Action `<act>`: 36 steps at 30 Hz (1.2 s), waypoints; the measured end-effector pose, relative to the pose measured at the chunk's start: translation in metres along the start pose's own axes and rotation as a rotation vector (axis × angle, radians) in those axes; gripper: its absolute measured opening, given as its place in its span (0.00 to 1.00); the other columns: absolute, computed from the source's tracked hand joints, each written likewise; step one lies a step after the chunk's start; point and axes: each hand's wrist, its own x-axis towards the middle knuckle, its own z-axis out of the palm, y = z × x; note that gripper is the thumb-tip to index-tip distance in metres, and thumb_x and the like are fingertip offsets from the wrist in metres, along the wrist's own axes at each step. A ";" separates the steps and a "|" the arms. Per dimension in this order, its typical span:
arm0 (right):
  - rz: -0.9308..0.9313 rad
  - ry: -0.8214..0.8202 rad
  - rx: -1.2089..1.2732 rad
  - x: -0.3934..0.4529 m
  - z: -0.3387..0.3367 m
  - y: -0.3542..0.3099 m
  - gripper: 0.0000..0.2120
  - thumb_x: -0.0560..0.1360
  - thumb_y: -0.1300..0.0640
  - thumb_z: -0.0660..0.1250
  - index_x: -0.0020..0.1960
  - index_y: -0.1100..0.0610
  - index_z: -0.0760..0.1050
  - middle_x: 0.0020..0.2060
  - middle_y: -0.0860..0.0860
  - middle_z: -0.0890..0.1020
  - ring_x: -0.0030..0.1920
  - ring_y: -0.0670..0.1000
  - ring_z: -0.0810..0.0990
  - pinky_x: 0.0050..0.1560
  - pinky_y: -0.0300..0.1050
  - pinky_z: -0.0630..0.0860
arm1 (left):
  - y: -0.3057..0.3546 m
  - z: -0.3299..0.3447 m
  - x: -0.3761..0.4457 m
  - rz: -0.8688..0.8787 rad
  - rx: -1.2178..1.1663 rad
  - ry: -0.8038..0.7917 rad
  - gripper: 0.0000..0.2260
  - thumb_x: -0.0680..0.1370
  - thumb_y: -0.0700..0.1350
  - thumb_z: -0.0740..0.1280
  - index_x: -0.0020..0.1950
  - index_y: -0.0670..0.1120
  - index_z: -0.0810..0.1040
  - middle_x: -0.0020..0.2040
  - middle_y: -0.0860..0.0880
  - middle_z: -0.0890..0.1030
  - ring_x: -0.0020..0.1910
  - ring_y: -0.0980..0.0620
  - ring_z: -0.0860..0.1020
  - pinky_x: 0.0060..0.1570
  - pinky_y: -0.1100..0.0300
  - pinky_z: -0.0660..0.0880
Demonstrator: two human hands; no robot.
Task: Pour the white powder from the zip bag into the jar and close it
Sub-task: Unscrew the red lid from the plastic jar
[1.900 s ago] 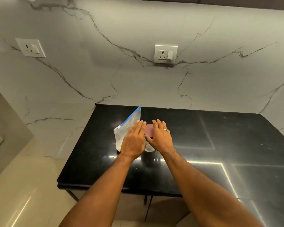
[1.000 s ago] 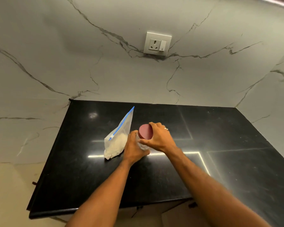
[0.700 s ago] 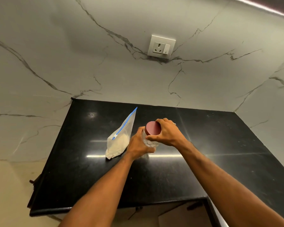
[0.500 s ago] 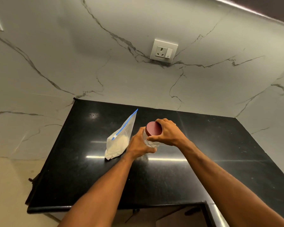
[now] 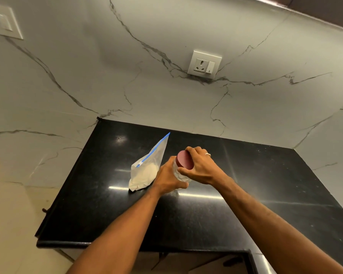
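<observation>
With my left hand (image 5: 167, 177) gripping the jar (image 5: 179, 176), my right hand (image 5: 199, 168), clamped on the lid (image 5: 184, 160), should twist squarely.

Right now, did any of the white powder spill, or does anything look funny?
No spill shows on the black counter. The zip bag stands beside the jar, powder still inside. The left hand holds the jar; the right hand grips its red lid. Nothing stands out.

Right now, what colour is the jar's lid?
Dark red, maroon lid, under the right hand; head view.
</observation>
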 end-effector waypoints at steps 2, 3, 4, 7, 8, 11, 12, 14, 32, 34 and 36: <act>0.026 0.133 0.006 -0.004 0.009 -0.005 0.39 0.72 0.32 0.65 0.74 0.53 0.61 0.66 0.54 0.70 0.63 0.55 0.70 0.59 0.50 0.76 | 0.006 0.001 0.005 0.022 0.077 0.021 0.41 0.65 0.52 0.82 0.71 0.49 0.64 0.61 0.50 0.76 0.59 0.50 0.79 0.49 0.74 0.71; 0.041 0.213 0.014 -0.005 0.012 -0.007 0.39 0.72 0.31 0.65 0.73 0.53 0.63 0.64 0.55 0.70 0.62 0.55 0.70 0.57 0.49 0.76 | 0.009 0.002 0.008 0.037 0.120 0.027 0.41 0.66 0.54 0.81 0.72 0.47 0.63 0.63 0.48 0.76 0.60 0.49 0.79 0.51 0.72 0.70; 0.055 0.282 0.026 -0.006 0.014 -0.008 0.38 0.71 0.31 0.65 0.73 0.53 0.64 0.63 0.55 0.71 0.61 0.54 0.70 0.56 0.48 0.77 | 0.012 0.004 0.010 0.047 0.154 0.027 0.42 0.67 0.55 0.80 0.73 0.46 0.62 0.65 0.45 0.76 0.60 0.48 0.79 0.54 0.70 0.71; 0.072 0.361 0.066 -0.004 0.012 -0.008 0.37 0.71 0.32 0.65 0.71 0.55 0.68 0.61 0.56 0.73 0.60 0.55 0.72 0.54 0.47 0.75 | 0.017 0.005 0.013 0.045 0.187 -0.013 0.42 0.69 0.57 0.78 0.75 0.45 0.61 0.67 0.44 0.75 0.62 0.47 0.78 0.56 0.67 0.70; 0.071 0.355 0.072 -0.003 0.011 -0.008 0.37 0.71 0.32 0.64 0.70 0.56 0.69 0.61 0.56 0.74 0.59 0.55 0.72 0.53 0.47 0.75 | 0.017 0.005 0.013 0.043 0.183 -0.027 0.42 0.69 0.57 0.78 0.75 0.45 0.60 0.67 0.44 0.75 0.62 0.47 0.77 0.56 0.67 0.69; 0.035 0.331 0.076 -0.002 0.006 -0.004 0.38 0.69 0.32 0.61 0.70 0.56 0.70 0.61 0.57 0.75 0.58 0.55 0.73 0.54 0.47 0.75 | 0.018 0.003 0.011 0.032 0.163 -0.087 0.41 0.72 0.55 0.76 0.76 0.45 0.58 0.71 0.44 0.72 0.66 0.48 0.74 0.58 0.68 0.66; 0.003 0.321 0.077 -0.003 0.005 -0.002 0.38 0.69 0.32 0.62 0.69 0.57 0.71 0.60 0.57 0.75 0.58 0.55 0.73 0.55 0.48 0.76 | 0.019 0.002 0.010 0.028 0.150 -0.108 0.41 0.73 0.55 0.76 0.77 0.46 0.57 0.72 0.44 0.71 0.68 0.48 0.73 0.60 0.67 0.66; -0.079 0.287 0.074 -0.004 0.002 0.002 0.37 0.70 0.33 0.63 0.70 0.57 0.71 0.60 0.57 0.76 0.58 0.55 0.74 0.55 0.50 0.78 | 0.022 -0.002 0.008 0.024 0.086 -0.140 0.41 0.72 0.54 0.77 0.77 0.48 0.57 0.72 0.45 0.71 0.69 0.48 0.72 0.66 0.61 0.69; -0.013 -0.088 -0.140 0.005 -0.042 -0.012 0.38 0.70 0.34 0.70 0.71 0.53 0.66 0.64 0.54 0.75 0.59 0.53 0.75 0.56 0.44 0.74 | 0.017 -0.009 0.013 -0.045 -0.093 -0.194 0.41 0.66 0.48 0.82 0.74 0.54 0.63 0.65 0.51 0.78 0.64 0.49 0.78 0.65 0.50 0.77; -0.048 -0.135 -0.127 0.005 -0.045 -0.014 0.38 0.70 0.36 0.71 0.73 0.52 0.64 0.65 0.53 0.73 0.61 0.53 0.73 0.57 0.44 0.73 | 0.016 -0.010 0.012 -0.063 -0.111 -0.207 0.42 0.66 0.47 0.82 0.74 0.55 0.63 0.66 0.51 0.77 0.65 0.49 0.77 0.66 0.48 0.76; -0.096 -0.184 -0.126 0.005 -0.050 -0.015 0.38 0.71 0.39 0.73 0.74 0.50 0.62 0.67 0.52 0.72 0.63 0.53 0.71 0.58 0.44 0.72 | 0.014 -0.011 0.011 -0.075 -0.129 -0.217 0.43 0.66 0.47 0.82 0.75 0.56 0.62 0.67 0.52 0.76 0.66 0.49 0.76 0.67 0.47 0.75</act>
